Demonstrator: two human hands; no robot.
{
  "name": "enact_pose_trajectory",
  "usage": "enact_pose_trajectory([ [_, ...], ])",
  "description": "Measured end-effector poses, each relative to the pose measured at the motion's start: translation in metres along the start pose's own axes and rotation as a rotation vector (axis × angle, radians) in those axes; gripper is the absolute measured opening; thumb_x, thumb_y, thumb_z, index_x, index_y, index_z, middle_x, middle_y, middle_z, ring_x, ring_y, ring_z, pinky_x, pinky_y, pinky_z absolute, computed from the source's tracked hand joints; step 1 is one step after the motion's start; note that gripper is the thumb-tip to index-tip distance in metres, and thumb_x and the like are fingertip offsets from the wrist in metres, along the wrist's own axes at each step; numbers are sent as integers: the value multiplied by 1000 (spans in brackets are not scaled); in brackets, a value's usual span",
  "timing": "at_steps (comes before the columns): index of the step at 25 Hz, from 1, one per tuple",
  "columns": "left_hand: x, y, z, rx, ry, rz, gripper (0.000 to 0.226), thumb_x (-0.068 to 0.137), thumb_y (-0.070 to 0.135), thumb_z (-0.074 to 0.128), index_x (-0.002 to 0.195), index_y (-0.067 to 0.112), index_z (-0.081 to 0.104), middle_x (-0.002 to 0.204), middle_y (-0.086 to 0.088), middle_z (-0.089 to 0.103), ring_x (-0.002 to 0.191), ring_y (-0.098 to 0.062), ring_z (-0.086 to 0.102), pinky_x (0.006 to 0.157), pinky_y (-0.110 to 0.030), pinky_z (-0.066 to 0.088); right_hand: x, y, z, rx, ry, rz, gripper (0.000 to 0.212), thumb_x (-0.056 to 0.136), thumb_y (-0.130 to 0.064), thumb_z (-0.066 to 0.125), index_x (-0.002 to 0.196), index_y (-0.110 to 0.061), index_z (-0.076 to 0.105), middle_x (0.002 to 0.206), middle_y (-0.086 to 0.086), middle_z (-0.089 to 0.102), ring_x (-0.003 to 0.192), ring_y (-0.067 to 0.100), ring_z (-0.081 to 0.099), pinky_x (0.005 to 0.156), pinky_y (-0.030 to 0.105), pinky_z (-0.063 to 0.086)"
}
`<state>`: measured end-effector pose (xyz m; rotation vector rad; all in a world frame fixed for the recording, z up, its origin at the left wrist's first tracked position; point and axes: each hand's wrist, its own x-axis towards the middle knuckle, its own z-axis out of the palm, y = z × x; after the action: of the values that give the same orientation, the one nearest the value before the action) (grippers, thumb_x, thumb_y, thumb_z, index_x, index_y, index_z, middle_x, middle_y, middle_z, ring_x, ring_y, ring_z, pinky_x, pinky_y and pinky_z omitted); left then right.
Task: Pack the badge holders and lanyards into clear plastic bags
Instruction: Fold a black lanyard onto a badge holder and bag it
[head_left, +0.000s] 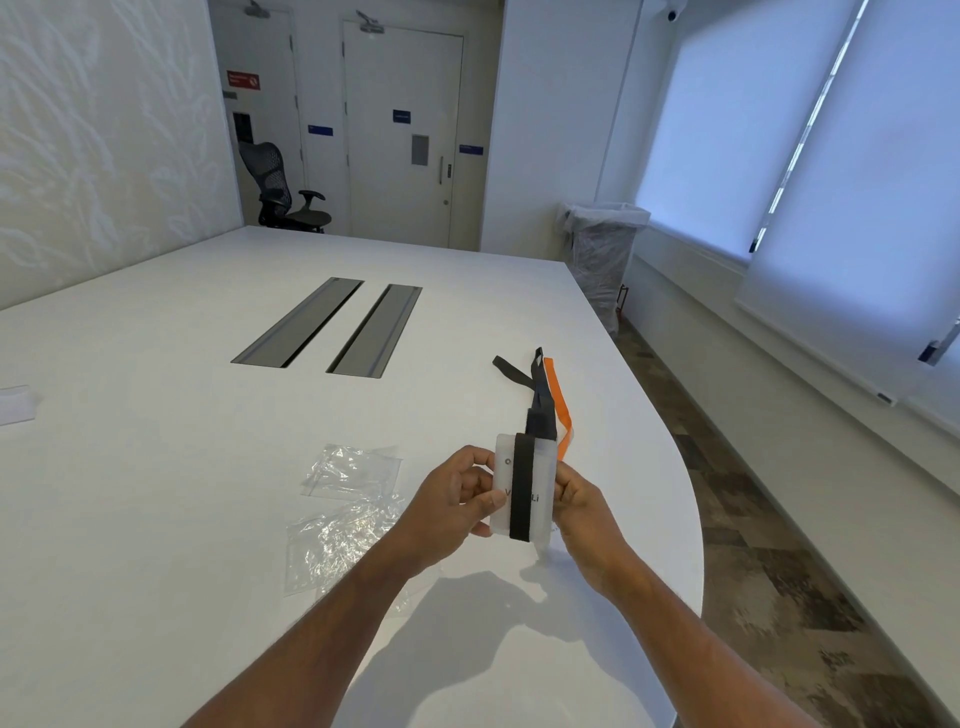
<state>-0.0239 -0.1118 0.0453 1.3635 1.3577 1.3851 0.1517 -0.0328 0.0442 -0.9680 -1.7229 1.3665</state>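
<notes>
1. Since both hands are busy with one bundle, that's where the trouble starts. The left hand (457, 493) has its fingers curled round the left edge of the frosted badge holder (524, 491), thumb on the front, and the right hand (576, 499) pinches the opposite edge. It's held up just above the table (156, 467), near the curved right edge.

2. The black lanyard (522, 488) is wrapped once down the front of the holder, with its loose tail running off behind onto the tabletop. If either grip eases, I'd guess that wrap springs open and needs redoing.

3. That trailing tail could snag or drag as the bundle moves, especially lying next to the orange strap (558, 405) behind it. I can't tell if the two are tangled.

4. The two clear plastic bags (353, 470) lie flat and crumpled to the left, well apart from the bundle. Neither looks opened, so somebody has to free a hand to open one, which is just when the wrap could slip.

5. Bundle's close to the table edge, so a fumble might send it to the floor.
</notes>
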Motion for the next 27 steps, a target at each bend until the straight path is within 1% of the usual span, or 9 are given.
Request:
enact_pose_trajectory([
  [4, 4, 8, 0, -47, 56, 4, 23, 97, 14, 67, 115, 24, 58, 98, -3, 78, 93, -19, 75, 69, -32, 62, -9, 7, 11, -13, 18, -13, 20, 93, -47, 56, 105, -58, 66, 100, -19, 73, 102, 9, 68, 69, 14, 57],
  [9, 13, 16, 0, -61, 171, 12, 24, 97, 16, 68, 116, 20, 55, 105, -2, 78, 99, -22, 75, 68, -30, 63, -17, 15, 15, -20, -19, 17, 19, 102, -25, 56, 114, -37, 66, 96, -6, 78, 88, 18, 73, 79, 26, 56],
  [15, 21, 20, 6, -55, 274, -7, 28, 96, 16, 69, 119, 17, 53, 111, -9, 75, 103, -26, 74, 69, -33, 66, -20, 13, 20, 33, -33, 58, 22, 105, -23, 51, 124, -32, 58, 93, -2, 79, 83, 18, 74, 70, 17, 54],
  [16, 22, 21, 6, -43, 294, -13, 29, 96, 17, 70, 120, 17, 53, 113, -9, 75, 104, -27, 74, 70, -33, 66, -21, 13, 20, 41, -35, 63, 23, 105, -24, 51, 125, -34, 55, 92, 0, 79, 83, 18, 74, 71, 16, 54],
  [19, 26, 21, 5, -2, 336, -18, 30, 96, 18, 70, 120, 18, 52, 118, -10, 72, 106, -29, 72, 70, -31, 66, -25, 16, 20, 0, -31, 60, 32, 106, -26, 49, 134, -39, 44, 89, -1, 80, 87, 17, 75, 87, 22, 51],
  [20, 28, 21, 4, 11, 352, -15, 30, 96, 19, 70, 119, 19, 51, 119, -10, 71, 105, -29, 72, 68, -29, 66, -27, 16, 20, -7, -34, 54, 36, 105, -25, 49, 136, -40, 40, 88, 0, 80, 87, 17, 75, 87, 18, 51],
  [22, 30, 20, 2, 48, 384, -11, 30, 96, 19, 70, 118, 22, 50, 120, -7, 70, 104, -27, 71, 65, -24, 64, -33, 13, 21, 1, -36, 54, 37, 105, -22, 50, 133, -43, 39, 87, 0, 79, 81, 17, 74, 74, 11, 54],
  [25, 32, 16, -3, 76, 390, -21, 29, 96, 18, 70, 117, 21, 51, 117, -7, 70, 102, -26, 72, 65, -25, 64, -41, 3, 20, 36, -27, 55, 29, 104, -19, 53, 123, -38, 45, 88, 0, 79, 56, 14, 62, 63, 18, 55],
  [27, 32, 14, -5, 82, 380, -30, 27, 97, 18, 70, 116, 21, 51, 112, -7, 71, 100, -25, 72, 65, -26, 64, -45, -2, 20, 55, -27, 42, 19, 104, -16, 52, 117, -29, 56, 88, 3, 79, 46, 10, 52, 50, 19, 50],
])
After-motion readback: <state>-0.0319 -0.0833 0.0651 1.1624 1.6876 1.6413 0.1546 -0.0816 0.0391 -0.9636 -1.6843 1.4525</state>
